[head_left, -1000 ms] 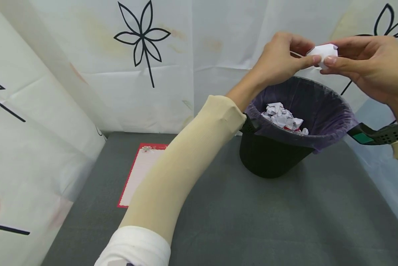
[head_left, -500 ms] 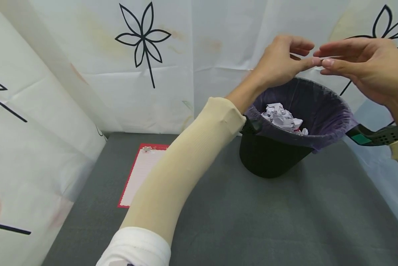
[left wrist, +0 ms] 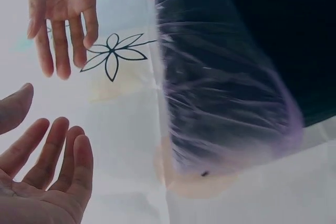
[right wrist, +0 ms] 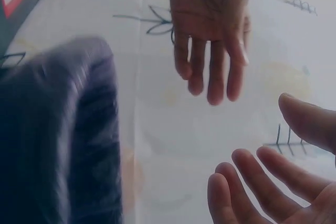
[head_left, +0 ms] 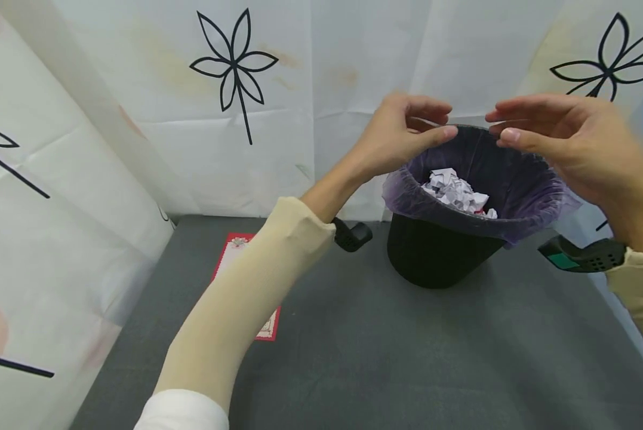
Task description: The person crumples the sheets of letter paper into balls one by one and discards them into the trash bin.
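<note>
Head view gives me the plainest sight of it: the person's left hand (head_left: pixel 402 132) and right hand (head_left: pixel 584 140) are raised at the far side of a black bin (head_left: pixel 442 254), one toward either side of its mouth, facing each other with a gap between. On both, the thumb stands well away from the fingers, so each grip is wide, the fingers only gently bent. The left wrist view shows the left palm bare and the two hands apart, and the right wrist view shows the same gap from the other side. Down inside the bin, against the left part of its purple liner (head_left: pixel 477 226), lies a heap of crumpled paper (head_left: pixel 452 188) with a speck of red near its lower edge. The liner is folded out over the rim all round. The bin stands upright on a dark grey table (head_left: pixel 385 352), before a white curtain (head_left: pixel 364 54) printed with black flower outlines. To the left, a red-bordered sheet (head_left: pixel 227 257) lies flat, partly hidden behind the cream sleeve (head_left: pixel 240 304) on the left arm.
</note>
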A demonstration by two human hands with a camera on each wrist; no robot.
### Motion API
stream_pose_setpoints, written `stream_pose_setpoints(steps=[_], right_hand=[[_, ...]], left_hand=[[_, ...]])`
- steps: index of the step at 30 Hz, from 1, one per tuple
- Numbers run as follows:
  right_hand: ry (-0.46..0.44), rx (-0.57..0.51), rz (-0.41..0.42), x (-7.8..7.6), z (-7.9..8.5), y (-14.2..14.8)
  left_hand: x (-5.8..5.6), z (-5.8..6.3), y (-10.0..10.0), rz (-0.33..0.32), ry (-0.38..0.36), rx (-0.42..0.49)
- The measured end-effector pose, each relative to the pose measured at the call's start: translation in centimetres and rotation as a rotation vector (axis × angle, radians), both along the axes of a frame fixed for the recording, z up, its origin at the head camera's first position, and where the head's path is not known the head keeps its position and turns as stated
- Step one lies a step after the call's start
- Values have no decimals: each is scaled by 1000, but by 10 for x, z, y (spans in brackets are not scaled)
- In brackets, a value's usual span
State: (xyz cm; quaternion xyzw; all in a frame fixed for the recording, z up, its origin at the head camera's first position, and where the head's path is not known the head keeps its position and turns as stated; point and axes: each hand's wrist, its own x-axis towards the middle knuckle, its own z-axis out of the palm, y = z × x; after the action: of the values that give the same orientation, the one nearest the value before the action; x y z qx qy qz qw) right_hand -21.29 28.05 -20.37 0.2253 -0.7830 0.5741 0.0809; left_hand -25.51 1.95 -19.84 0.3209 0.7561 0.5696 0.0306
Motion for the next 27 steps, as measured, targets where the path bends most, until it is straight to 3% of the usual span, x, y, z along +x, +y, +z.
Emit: stream_pose_setpoints(steps=[4,8,14,20,27], right_hand=[[21,25,40,20,-8,-20],[42,6,142,38,-20,-41],[60,-76,268,61,-53,-72],[33,-90,269,79,-87,-98],[32,-142,288,81,-129,-114]], left_hand=[[13,-20,-28,-9,40,47],[28,-40,-57,8,35,86],[53,-78,-92,21,85,100],[79,-112,-109,43,87,74],[100,-142,-115,96,31,47]])
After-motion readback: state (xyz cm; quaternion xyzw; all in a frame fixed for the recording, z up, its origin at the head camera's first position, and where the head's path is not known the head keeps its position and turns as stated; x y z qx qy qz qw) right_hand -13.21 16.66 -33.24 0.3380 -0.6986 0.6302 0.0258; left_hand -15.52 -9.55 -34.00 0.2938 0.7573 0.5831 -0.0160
